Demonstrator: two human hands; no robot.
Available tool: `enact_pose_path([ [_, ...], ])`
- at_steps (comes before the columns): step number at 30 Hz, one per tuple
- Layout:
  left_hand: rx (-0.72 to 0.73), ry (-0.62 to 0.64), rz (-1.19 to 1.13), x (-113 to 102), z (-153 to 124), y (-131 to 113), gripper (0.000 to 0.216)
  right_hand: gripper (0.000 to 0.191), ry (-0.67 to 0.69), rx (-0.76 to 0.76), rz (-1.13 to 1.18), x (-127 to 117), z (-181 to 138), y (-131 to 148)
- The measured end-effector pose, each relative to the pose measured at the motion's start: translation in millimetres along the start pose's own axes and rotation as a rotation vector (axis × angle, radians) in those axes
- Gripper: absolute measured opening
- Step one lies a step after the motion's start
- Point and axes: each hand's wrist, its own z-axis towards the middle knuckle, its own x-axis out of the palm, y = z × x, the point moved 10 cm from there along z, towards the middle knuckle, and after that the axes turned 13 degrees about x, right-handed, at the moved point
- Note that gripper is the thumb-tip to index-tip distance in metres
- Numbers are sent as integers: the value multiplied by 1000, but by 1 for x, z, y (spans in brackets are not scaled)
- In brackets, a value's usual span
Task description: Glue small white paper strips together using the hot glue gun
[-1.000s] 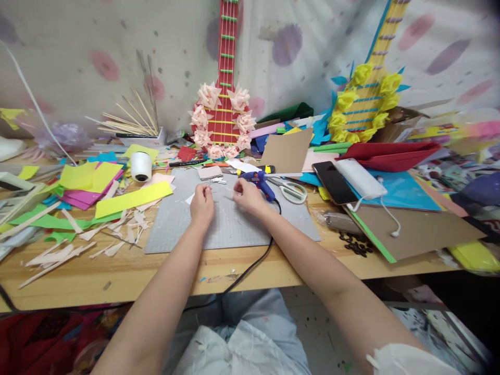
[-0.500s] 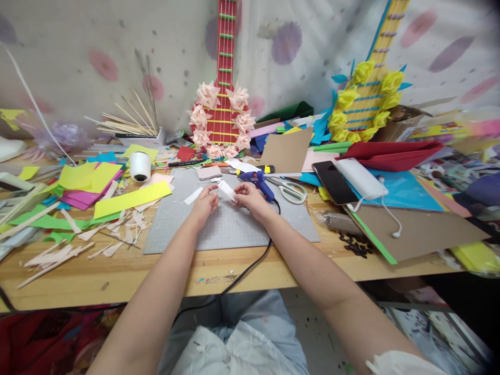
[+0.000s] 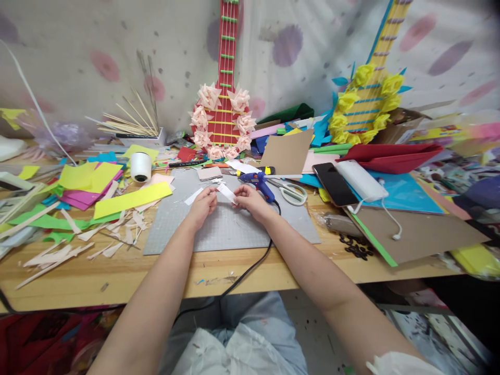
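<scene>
Over the grey cutting mat (image 3: 172,234), my right hand (image 3: 252,201) pinches the lower right end of a short white paper strip (image 3: 225,193). My left hand (image 3: 203,207) is closed, fingers curled, its fingertips just left of that strip; whether they grip anything is too small to tell. A second white strip (image 3: 193,196) lies on the mat beside my left hand. Behind my right hand lies a blue glue gun (image 3: 260,183), its black cord running down over the table edge. Grey-handled scissors (image 3: 292,195) rest to its right.
Paper scraps (image 3: 128,221) and yellow sheets (image 3: 135,199) crowd the left side. A red paper guitar (image 3: 222,114) and a yellow one (image 3: 363,112) stand behind. At right lie a phone (image 3: 335,184), a white power bank (image 3: 361,179) and brown cardboard (image 3: 414,234).
My left hand has shifted slightly, its fingers curling in more. The white strip and my right hand stay nearly where they were.
</scene>
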Motion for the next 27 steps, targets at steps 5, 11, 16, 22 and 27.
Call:
enact_pose_path([
  [5, 0, -9, 7, 0, 0, 0, 18, 18, -3, -2, -16, 0, 0, 0],
  [11, 3, -27, 15, 0, -1, -1, 17, 19, 5, 0, -24, -1, 3, -2],
  [16, 16, -46, 33, -2, -1, -2, 15, 19, 12, -4, -41, -1, 3, -2],
  [22, 44, -41, 81, -3, 1, -2, 15, 19, 11, -6, -48, -3, 4, -2],
  [27, 102, -12, 156, -4, 4, -2, 18, 19, 53, -55, -77, -1, 3, 2],
])
